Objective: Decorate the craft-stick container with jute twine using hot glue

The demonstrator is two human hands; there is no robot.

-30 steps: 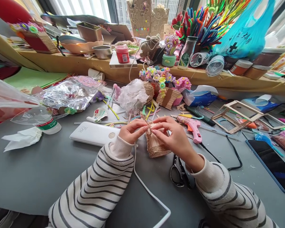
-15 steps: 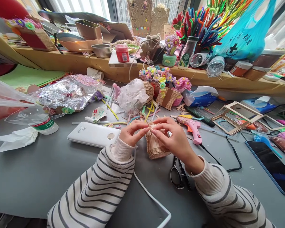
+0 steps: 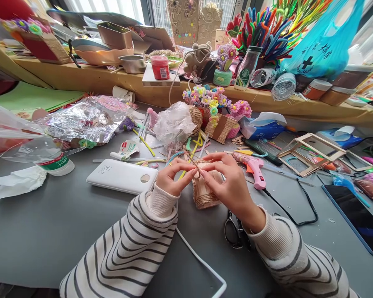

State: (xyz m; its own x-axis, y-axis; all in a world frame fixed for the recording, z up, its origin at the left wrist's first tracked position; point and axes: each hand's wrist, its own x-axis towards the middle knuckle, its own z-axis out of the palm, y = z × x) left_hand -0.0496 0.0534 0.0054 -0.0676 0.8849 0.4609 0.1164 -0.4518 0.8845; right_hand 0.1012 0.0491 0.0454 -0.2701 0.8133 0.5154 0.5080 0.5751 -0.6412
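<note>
A small basket (image 3: 204, 193) made of wooden sticks and wound with twine stands on the grey table (image 3: 49, 231) in front of me. My left hand (image 3: 173, 176) and my right hand (image 3: 230, 182) meet above its rim. Both pinch a thin piece of twine (image 3: 198, 167) between thumb and forefinger. Striped sleeves cover both my arms. The basket's near side is partly hidden by my right hand.
Black scissors (image 3: 234, 229) lie by my right wrist. A pink glue gun (image 3: 251, 167) with a black cord lies to the right, a white power bank (image 3: 121, 181) with its white cable to the left. A phone (image 3: 357, 215) lies far right. Craft flowers, pipe cleaners and jars crowd the back shelf.
The twine between my fingers has been pulled a little further apart above the basket. The view has shifted slightly; my hands stay at the basket's rim.
</note>
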